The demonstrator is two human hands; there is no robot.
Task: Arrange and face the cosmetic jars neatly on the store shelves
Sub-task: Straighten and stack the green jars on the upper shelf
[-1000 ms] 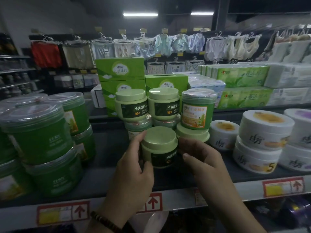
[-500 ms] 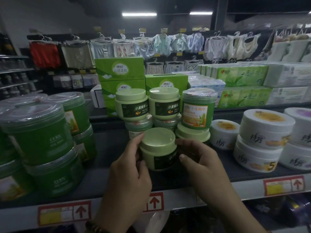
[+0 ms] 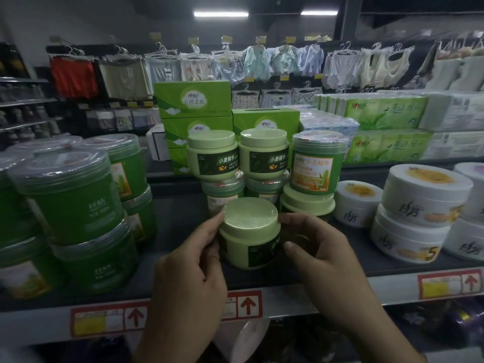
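Jar stands at the front of the shelf, just ahead of the stacked green jars, held between both hands. The left hand curls round its left side with the thumb up against the lid. The right hand grips the right side, thumb forward beside the dark label. The label sits off to the right, not facing out. The base seems to rest on the shelf, though the dim light and the hands make that hard to confirm.

It looks like rigid plastic with a glossy, perhaps film-wrapped skin, so it should not give under pressure but may slide in the fingers. If full of cream, it probably has some weight for its size. The best hold is likely the body just under the lid's overhang, where the ledge stops a slip. Twisting by the lid alone risks loosening it. The stack behind is close, so turn it gently.
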